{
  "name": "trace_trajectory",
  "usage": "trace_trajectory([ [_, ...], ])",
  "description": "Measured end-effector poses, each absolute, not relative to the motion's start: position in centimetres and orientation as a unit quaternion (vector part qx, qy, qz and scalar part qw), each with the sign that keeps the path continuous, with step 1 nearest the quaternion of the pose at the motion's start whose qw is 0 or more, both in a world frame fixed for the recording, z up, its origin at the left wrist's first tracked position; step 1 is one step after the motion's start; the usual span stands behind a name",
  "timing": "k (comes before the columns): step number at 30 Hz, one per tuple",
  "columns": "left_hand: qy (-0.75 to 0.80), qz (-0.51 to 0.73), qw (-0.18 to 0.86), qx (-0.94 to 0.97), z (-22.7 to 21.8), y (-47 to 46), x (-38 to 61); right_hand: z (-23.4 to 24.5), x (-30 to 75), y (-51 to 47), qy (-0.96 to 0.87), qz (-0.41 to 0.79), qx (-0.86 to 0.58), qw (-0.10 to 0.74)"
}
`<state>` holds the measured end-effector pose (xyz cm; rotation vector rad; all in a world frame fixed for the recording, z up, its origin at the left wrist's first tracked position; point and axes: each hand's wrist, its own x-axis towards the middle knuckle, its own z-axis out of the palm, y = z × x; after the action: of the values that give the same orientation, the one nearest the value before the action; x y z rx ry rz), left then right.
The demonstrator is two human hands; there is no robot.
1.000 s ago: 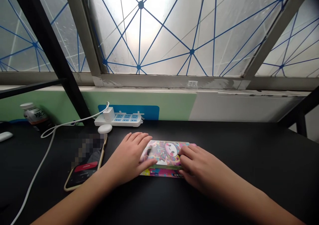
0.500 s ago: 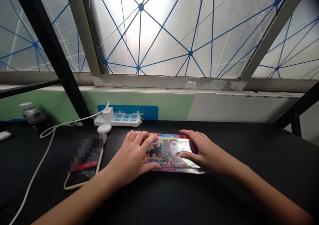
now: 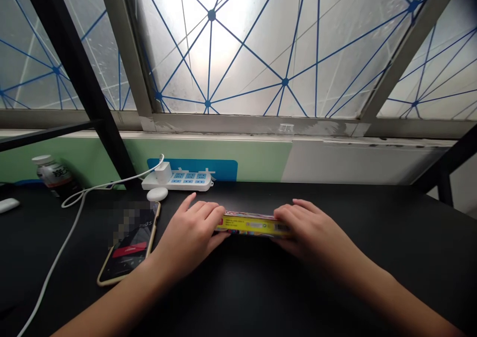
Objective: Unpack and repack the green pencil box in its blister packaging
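Note:
A flat, brightly printed box (image 3: 250,224) is held just above the black desk (image 3: 372,247), tilted so that only its thin yellow side edge faces me. My left hand (image 3: 192,235) grips its left end, fingers over the top and thumb below. Its right end is gripped the same way by my right hand (image 3: 311,230). The colourful cartoon face of the box is turned out of sight.
A phone (image 3: 130,242) lies left of my left hand. Behind it sit a small white oval case (image 3: 157,194), a white power strip (image 3: 179,179) with a charger and cable (image 3: 67,237), a bottle (image 3: 55,175) and a window frame.
The box lay with its printed face up; both hands have tipped it until only its yellow edge shows. My hands have shifted slightly toward its ends.

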<state>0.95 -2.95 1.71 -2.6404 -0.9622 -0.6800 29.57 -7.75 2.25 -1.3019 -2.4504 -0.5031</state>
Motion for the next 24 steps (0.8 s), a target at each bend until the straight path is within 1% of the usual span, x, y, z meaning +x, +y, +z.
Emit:
trace_trajectory([
  [3, -0.319, -0.187, 0.116, -0.922, 1.7, -3.3, 1.4, 1.3, 28.3, -8.1, -0.869, -0.179, -0.443, 0.130],
  [7, -0.317, -0.124, 0.109, -0.934, 1.8, -3.8, 1.9, 0.3, 27.1, -8.2, -0.880, -0.164, -0.429, 0.123],
  [11, -0.332, -0.113, 0.084, -0.933, 1.4, -3.9, 1.9, -0.4, 26.7, -8.2, -0.891, -0.110, -0.429, 0.098],
  [17, -0.359, -0.114, 0.004, -0.927, -0.1, -3.1, 1.7, -0.9, 26.5, -7.6, -0.907, -0.042, -0.413, 0.071],
  [21, -0.390, -0.080, -0.049, -0.916, -0.7, -2.7, 1.6, -0.2, 26.5, -7.4, -0.903, 0.017, -0.427, 0.053],
  [24, -0.402, -0.074, -0.061, -0.910, -0.6, -2.8, 1.5, 1.2, 27.3, -7.7, -0.889, 0.080, -0.450, 0.039],
])
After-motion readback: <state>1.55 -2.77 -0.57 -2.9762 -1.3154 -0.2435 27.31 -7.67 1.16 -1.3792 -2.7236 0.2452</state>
